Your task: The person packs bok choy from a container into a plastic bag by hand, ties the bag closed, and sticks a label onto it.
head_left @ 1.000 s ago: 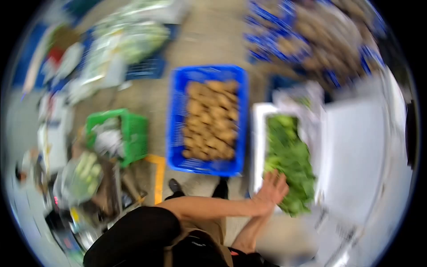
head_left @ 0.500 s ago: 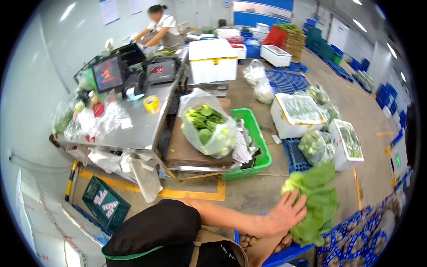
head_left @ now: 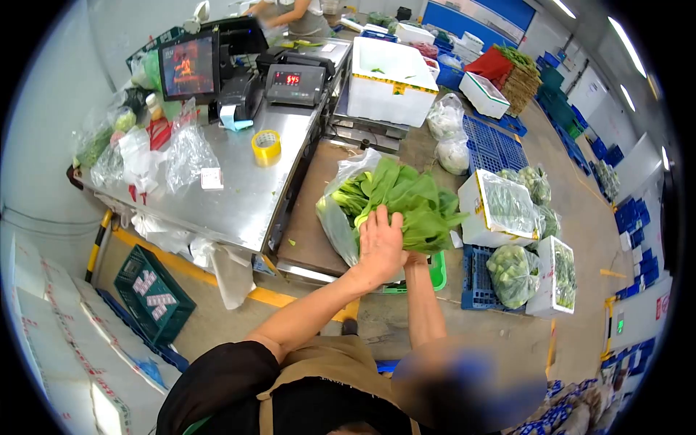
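Note:
A large bunch of leafy greens point(head_left: 424, 206) lies between my two hands over the mouth of a clear plastic bag point(head_left: 333, 228). My left hand point(head_left: 382, 243) presses its fingers onto the pale stems from above. Underneath, my right hand point(head_left: 414, 258) holds the bunch from the right side, its fingers mostly hidden by leaves and the left hand. More greens point(head_left: 351, 196) are inside the bag, which rests on a brown platform point(head_left: 308, 174).
Left of the platform, a steel table point(head_left: 239, 192) carries yellow tape point(head_left: 266, 148), a scale display point(head_left: 295, 85), a screen point(head_left: 190, 65) and bagged vegetables. A white foam box point(head_left: 395, 80) stands behind. Foam boxes and a bagged vegetable point(head_left: 513, 275) are at right. Another person works at back.
Both hands have carried the greens from the lower right, over a crate of potatoes, to the bag on the platform. My view has shifted, and the red digits on the display differ.

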### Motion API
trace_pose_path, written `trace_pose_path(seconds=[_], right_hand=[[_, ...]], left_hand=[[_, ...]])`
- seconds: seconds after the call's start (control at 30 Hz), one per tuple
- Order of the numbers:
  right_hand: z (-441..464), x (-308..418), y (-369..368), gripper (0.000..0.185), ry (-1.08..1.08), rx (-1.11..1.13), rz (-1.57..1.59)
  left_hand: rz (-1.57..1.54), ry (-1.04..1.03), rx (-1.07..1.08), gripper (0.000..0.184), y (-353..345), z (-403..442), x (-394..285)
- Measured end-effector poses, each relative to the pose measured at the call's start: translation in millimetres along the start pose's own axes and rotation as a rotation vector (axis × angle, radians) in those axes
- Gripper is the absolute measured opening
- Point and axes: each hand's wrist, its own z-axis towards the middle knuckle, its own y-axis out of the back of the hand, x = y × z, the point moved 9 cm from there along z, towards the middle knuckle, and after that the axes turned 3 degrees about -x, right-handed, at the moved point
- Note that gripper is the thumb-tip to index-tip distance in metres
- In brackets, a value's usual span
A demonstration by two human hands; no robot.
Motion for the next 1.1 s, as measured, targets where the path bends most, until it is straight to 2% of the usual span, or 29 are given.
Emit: trace_pose_path(seconds=[0.13, 0.17, 0.3, 0.4, 0.43, 0.47, 0.5, 0.6, 0.63, 0.73, 0.77, 0.87, 0.9, 1.0, 1.03, 1.1], right_hand=[[32, 1, 21, 0.039, -0.038, 0.047, -0.066], [38, 9, 20, 0.035, -0.094, -0.021, -0.088], [85, 37, 33, 0.021, 0.132, -0.085, -0.952], [100, 16, 22, 0.02, 0.317, -0.078, -1.62], [116, -21, 50, 0.033, 0.176, -0.007, -1.815], [111, -36, 51, 0.039, 0.154, -0.021, -1.881], [99, -55, 49, 0.044, 0.131, -0.04, -1.945], [98, -78, 53, 0.061, 0.013, -0.033, -1.962], [97, -84, 57, 0.066, -0.038, -0.022, -1.937], [102, -72, 46, 0.067, -0.056, -0.015, -1.98], [105, -67, 43, 0.072, -0.166, -0.029, -1.982], [104, -49, 19, 0.078, -0.06, -0.143, -1.891], [103, -52, 15, 0.089, -0.062, -0.138, -1.914], [86, -66, -33, 0.101, 0.098, -0.04, -2.056], [85, -80, -35, 0.109, 0.017, 0.013, -2.078], [88, -104, -37, 0.111, 0.017, 0.028, -2.111]], left_hand=[[-0.224, 0.278, 0.052, 0.064, -75, 8, 62], [-0.294, 0.332, 0.022, 0.066, -87, 11, 71], [-0.694, 0.392, -0.119, 0.063, -137, 22, 120], [-1.29, 0.841, 0.102, 0.063, -191, 6, 176], [-1.091, 1.025, 0.098, 0.064, -215, -16, 217], [-0.88, 1.193, 0.095, 0.065, -236, -41, 258], [-0.599, 1.135, 0.036, 0.069, -233, -47, 281], [-0.185, 1.029, 0.082, 0.068, -213, -39, 290], [-0.165, 1.074, 0.294, 0.065, -187, -29, 264], [0.005, 0.954, 0.416, 0.06, -155, -17, 258], [0.143, 0.834, 0.452, 0.047, -144, -11, 257], [0.347, 0.653, 0.459, 0.036, -99, 19, 225], [0.355, 0.639, 0.522, 0.032, -96, 30, 225], [0.121, 0.123, -0.049, 0.04, -64, 87, 187], [0.134, 0.076, -0.079, 0.04, -68, 96, 188], [0.163, -0.031, -0.148, 0.04, -81, 119, 194]])
